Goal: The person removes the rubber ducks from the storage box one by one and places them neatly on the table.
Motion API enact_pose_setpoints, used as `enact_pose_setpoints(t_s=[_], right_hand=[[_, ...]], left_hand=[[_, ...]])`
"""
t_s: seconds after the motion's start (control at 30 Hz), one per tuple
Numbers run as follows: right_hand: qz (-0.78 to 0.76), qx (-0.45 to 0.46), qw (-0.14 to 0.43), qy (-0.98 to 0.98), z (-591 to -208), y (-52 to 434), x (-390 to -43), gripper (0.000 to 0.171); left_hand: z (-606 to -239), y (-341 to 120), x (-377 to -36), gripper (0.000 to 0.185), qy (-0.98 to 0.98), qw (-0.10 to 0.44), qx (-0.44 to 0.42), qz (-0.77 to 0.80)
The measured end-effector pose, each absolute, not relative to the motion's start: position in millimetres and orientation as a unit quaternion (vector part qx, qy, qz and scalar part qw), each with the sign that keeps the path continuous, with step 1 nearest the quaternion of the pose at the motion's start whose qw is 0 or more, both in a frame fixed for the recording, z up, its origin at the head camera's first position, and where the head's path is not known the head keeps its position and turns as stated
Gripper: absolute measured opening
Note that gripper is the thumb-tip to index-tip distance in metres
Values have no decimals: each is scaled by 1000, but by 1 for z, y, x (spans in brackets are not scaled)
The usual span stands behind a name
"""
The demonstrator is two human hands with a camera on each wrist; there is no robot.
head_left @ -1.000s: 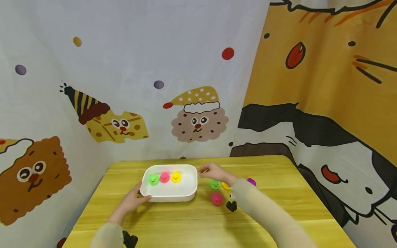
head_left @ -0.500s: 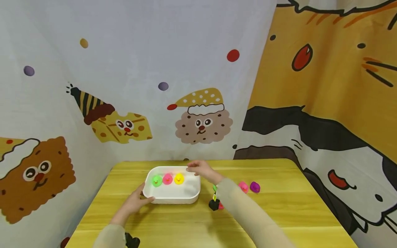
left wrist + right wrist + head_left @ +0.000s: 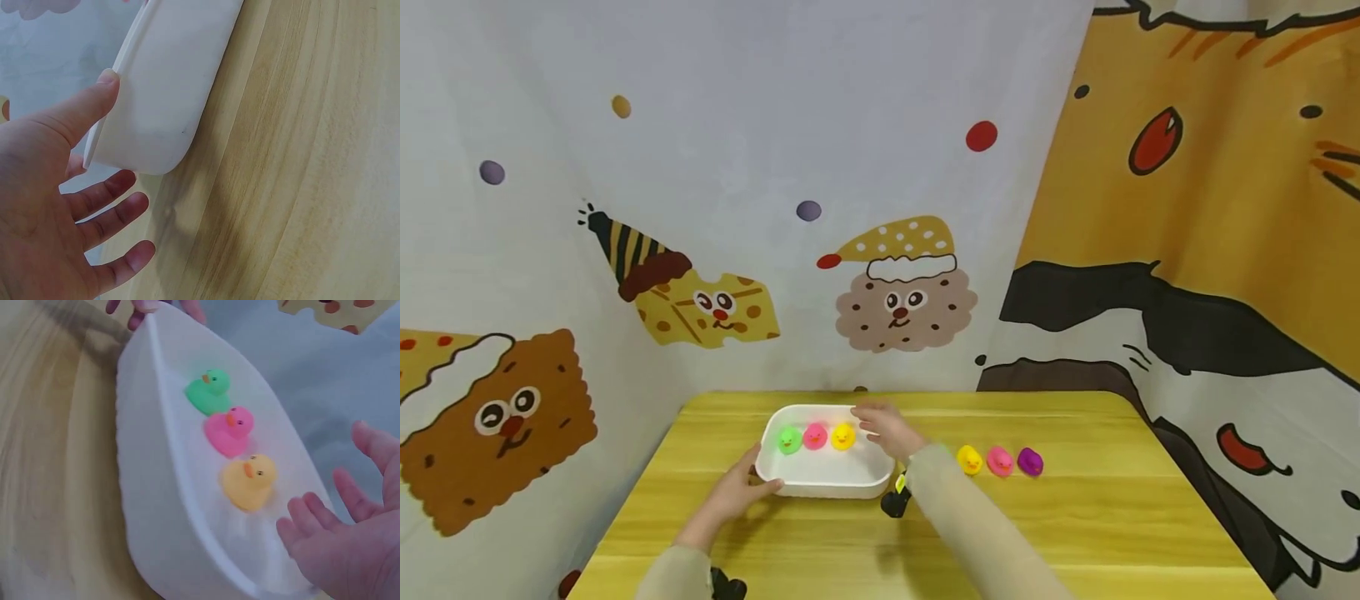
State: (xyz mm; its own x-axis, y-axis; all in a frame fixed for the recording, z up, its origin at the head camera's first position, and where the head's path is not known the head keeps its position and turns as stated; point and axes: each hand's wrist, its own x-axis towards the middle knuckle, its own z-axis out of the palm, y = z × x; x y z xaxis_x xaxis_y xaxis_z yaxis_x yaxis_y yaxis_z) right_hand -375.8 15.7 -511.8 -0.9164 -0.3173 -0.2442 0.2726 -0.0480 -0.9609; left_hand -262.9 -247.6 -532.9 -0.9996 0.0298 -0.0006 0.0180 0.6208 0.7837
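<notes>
Covering the walls behind everything, a cartoon cloth [image 3: 850,208] shows cookies in party hats and a big yellow cat. A wooden table [image 3: 1075,533] with pale yellow grain stands in front of it. On the table's left half sits a white tub [image 3: 823,479], a shallow rounded rectangle of smooth plastic with a flared rim. The left hand [image 3: 737,493] rests against the tub's near left corner, thumb laid on the wall just under the rim, the other fingers spread and straight below it on the table side. The right hand [image 3: 883,429] hovers over the tub's right end, fingers apart and relaxed, holding nothing. Inside the tub three small rubber ducks stand in a row along the far wall, touching or nearly so: a green duck [image 3: 209,390], a pink duck [image 3: 230,430] and a yellow duck [image 3: 250,480], each with an orange beak and dot eyes. Right of the tub, out on the table, three more ducks [image 3: 1000,460] line up: yellow, pink, purple.
</notes>
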Motion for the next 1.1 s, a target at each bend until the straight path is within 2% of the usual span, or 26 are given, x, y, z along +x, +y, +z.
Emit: enact_pose_setpoints(t_s=[0.13, 0.37, 0.5, 0.87, 1.1], right_hand=[[-705, 17, 201, 680, -525, 9, -377, 50], [-703, 47, 152, 693, -543, -4, -376, 48], [-696, 65, 144, 701, -548, -8, -374, 46], [-670, 31, 161, 724, -552, -14, -372, 43], [-664, 14, 148, 733, -554, -17, -374, 42]], left_hand=[[-534, -247, -264, 83, 896, 6, 11, 443], [-538, -247, -266, 82, 901, -5, 18, 434], [-540, -248, -267, 83, 900, -9, 19, 436], [-536, -248, -268, 84, 895, -7, 10, 446], [-538, -247, -268, 84, 896, -4, 2, 443]])
